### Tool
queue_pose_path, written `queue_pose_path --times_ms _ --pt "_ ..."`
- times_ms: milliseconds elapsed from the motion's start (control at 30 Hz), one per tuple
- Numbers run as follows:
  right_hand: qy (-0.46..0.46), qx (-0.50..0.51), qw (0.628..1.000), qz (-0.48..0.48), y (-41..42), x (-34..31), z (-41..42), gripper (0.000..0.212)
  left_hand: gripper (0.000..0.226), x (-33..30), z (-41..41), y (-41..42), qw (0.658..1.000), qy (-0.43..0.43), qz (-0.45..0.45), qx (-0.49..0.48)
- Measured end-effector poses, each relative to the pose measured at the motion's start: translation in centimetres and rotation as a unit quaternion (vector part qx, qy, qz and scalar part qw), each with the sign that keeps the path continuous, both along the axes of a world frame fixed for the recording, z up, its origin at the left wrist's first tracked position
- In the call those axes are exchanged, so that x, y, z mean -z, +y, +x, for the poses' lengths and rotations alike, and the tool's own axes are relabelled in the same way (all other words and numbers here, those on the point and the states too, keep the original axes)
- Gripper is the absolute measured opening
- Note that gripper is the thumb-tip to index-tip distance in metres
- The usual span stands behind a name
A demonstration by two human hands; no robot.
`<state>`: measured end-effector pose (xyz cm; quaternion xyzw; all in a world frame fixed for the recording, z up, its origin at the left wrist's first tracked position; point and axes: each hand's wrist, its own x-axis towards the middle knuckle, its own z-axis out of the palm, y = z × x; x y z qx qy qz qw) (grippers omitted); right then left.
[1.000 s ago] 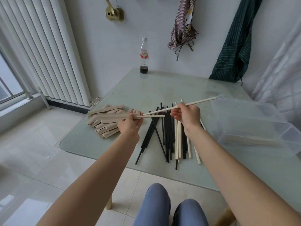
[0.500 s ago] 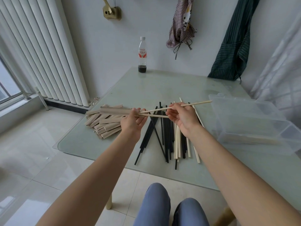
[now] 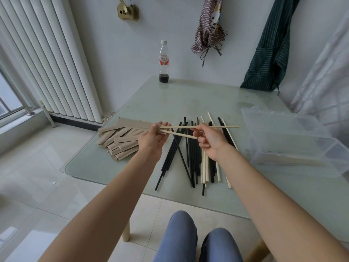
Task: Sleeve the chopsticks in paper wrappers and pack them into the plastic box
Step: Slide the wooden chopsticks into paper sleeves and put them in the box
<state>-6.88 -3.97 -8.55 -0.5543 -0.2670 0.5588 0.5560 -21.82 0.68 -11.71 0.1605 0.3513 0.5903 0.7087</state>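
Note:
My left hand (image 3: 153,138) holds a brown paper wrapper (image 3: 132,123) above the table, its mouth by my fingers. My right hand (image 3: 210,139) pinches two pale wooden chopsticks (image 3: 229,126), and their tips lie at or just inside the wrapper's mouth. Below them a pile of brown wrappers (image 3: 120,143) lies on the left of the glass table (image 3: 188,99). Several loose black and pale chopsticks (image 3: 194,159) are spread in the middle. A clear plastic box (image 3: 294,137) stands open at the right, with a sleeved pair lying in it.
A plastic bottle (image 3: 164,62) with dark liquid at the bottom stands at the table's far edge. A white radiator (image 3: 47,59) runs along the left wall. Cloths hang on the back wall. My knees (image 3: 200,237) are below the table's near edge.
The wrapper in my left hand has risen off the pile. My right hand has moved the two pale chopsticks left, bringing their tips to the wrapper's mouth.

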Motion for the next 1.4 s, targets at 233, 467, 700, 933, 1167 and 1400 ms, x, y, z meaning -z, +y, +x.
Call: queue_pose_path --times_ms 233,467,700,933,1167,1400 --pt "0.012 -0.047 0.998 -0.051 -0.1 0.1 -0.4 0.007 0.023 -0.4 0.6 0.0 0.999 -0.030 0.018 -0.013" --pt "0.061 0.056 0.996 -0.044 0.0 0.8 0.6 0.015 0.023 -0.7 0.1 0.6 0.998 -0.044 -0.001 -0.051" --pt "0.044 0.075 0.996 -0.017 0.0 0.7 -0.8 0.007 0.022 -1.0 2.0 -0.5 0.998 -0.053 0.001 -0.013" --pt "-0.009 0.233 0.972 0.019 -0.2 0.9 0.5 0.021 0.023 -1.5 2.2 -0.5 0.999 -0.042 0.006 -0.022" --pt "-0.128 0.191 0.973 0.027 -0.2 0.9 -0.2 0.028 0.024 -2.4 4.1 -1.0 0.999 -0.042 0.024 0.000" --pt "-0.311 0.115 0.942 0.041 -1.1 -0.3 0.7 0.033 0.023 -2.5 4.2 -0.9 0.999 -0.046 0.025 0.007"
